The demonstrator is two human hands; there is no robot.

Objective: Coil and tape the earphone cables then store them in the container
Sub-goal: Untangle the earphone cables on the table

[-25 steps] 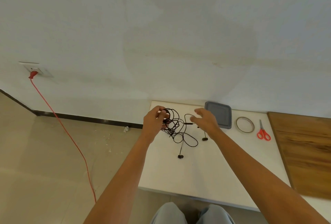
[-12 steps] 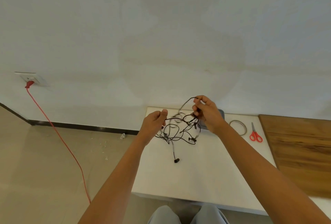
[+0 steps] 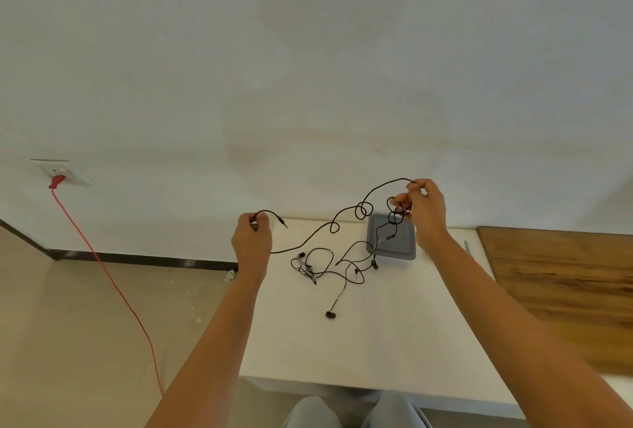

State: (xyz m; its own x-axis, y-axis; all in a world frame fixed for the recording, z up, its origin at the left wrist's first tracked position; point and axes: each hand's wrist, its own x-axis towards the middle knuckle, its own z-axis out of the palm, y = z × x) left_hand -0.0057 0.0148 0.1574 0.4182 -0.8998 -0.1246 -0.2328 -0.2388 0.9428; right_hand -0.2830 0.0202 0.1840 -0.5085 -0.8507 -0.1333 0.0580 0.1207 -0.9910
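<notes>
Black earphone cables (image 3: 310, 272) lie partly in a loose tangle on the white counter (image 3: 359, 342) and partly lifted off it. One strand is drawn up out of the heap and strung between the person's two hands. The left hand (image 3: 252, 242) is at about ten o'clock from the tangle, its fingers curled tight round the strand close to one end. A short arc of cable loops over the knuckles, and the jack plug (image 3: 282, 222) pokes out toward three o'clock. From under that hand the strand climbs toward two o'clock, twisting through a couple of small curls on the way. It ends at the right hand (image 3: 426, 211), which is raised higher, thumb and fingertips pinching the cable with a few small loops bunched against them. More strands hang from that pinch down to the heap. One earbud (image 3: 330, 315) lies by itself at six o'clock from the tangle, at the end of a straight run of cable. A grey square container (image 3: 406, 251) sits on the counter at two o'clock from the heap, just below the right hand. I can't tell whether its lid is on. A brown wooden surface (image 3: 555, 283) runs alongside the counter at three o'clock. Off at nine o'clock, a red cord (image 3: 113, 283) trails across the floor from a wall socket (image 3: 56, 170).
</notes>
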